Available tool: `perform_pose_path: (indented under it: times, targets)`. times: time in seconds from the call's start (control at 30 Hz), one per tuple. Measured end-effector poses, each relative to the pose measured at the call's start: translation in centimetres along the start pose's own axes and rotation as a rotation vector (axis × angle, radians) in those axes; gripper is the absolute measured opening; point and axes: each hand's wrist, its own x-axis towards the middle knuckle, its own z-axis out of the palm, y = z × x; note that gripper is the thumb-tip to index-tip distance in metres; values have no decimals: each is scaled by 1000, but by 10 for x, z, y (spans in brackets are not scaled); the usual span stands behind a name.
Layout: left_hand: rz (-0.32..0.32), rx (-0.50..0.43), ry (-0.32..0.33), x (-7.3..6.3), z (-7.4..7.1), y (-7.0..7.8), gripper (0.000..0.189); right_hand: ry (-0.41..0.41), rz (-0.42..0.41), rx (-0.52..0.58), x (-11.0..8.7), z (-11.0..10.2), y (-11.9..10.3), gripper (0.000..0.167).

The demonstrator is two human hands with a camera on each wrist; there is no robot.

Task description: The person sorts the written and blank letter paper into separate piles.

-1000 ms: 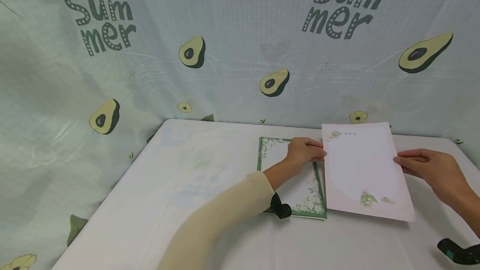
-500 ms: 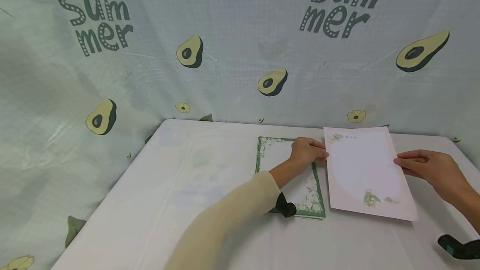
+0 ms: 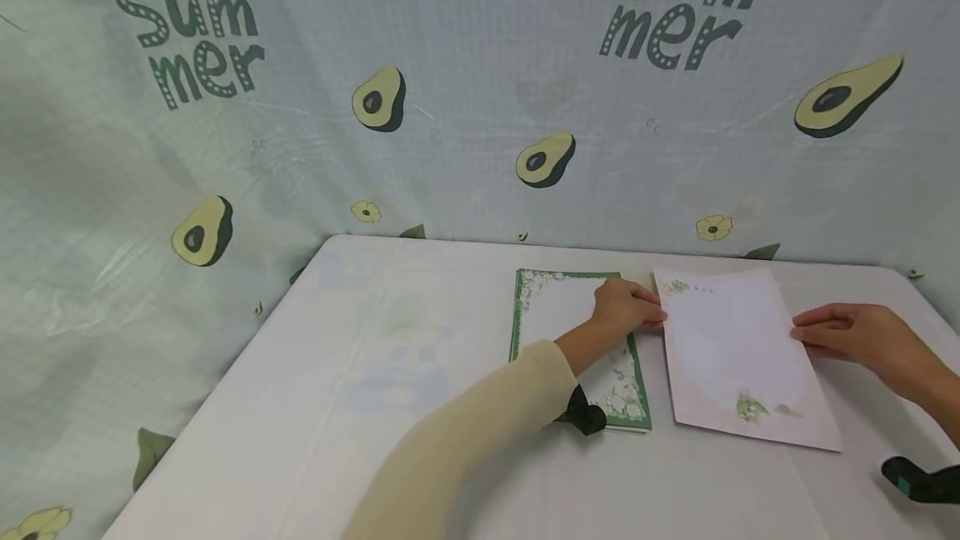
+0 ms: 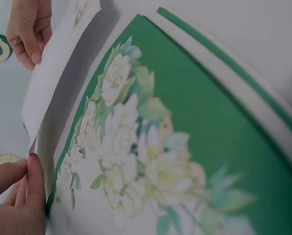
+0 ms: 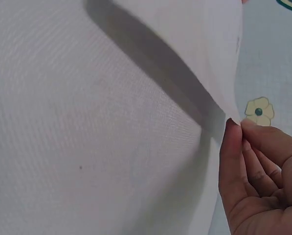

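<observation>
A pale pink sheet of paper (image 3: 731, 348) with small plant prints at its top left and bottom is held between the two hands. My left hand (image 3: 628, 307) pinches its left edge; my right hand (image 3: 870, 344) pinches the right edge. In the right wrist view the fingers of the right hand (image 5: 258, 171) nip the paper's edge, and a shadow shows it raised off the table there. Under the left forearm lies a stack of green-bordered floral paper (image 3: 618, 394), partly hidden by the arm. The left wrist view shows this stack's flowered corner (image 4: 136, 142) close up.
The white-covered table (image 3: 300, 440) carries the stack and the sheet side by side on its right half. Behind it hangs a pale cloth (image 3: 465, 65) printed with avocados and lettering. Black wrist straps (image 3: 926, 482) sit near both hands.
Both hands have lowered the pink sheet toward the table and shifted it slightly right and nearer. The green-bordered stack has stayed in place.
</observation>
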Motion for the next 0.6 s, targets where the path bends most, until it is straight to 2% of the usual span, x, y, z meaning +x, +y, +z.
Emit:
perform_pose_path:
  times: [0.2,0.4,0.6]
  targets:
    - [-7,21,-48,-3,0,2,11,-54,21,-2,6,-3,9,62]
    - [-2,17,-118,-2,-3,5,12,-51,51,-7,9,-4,11,61]
    - [9,47,-101,0,-10,3,11,-46,67,2,10,-3,13,57]
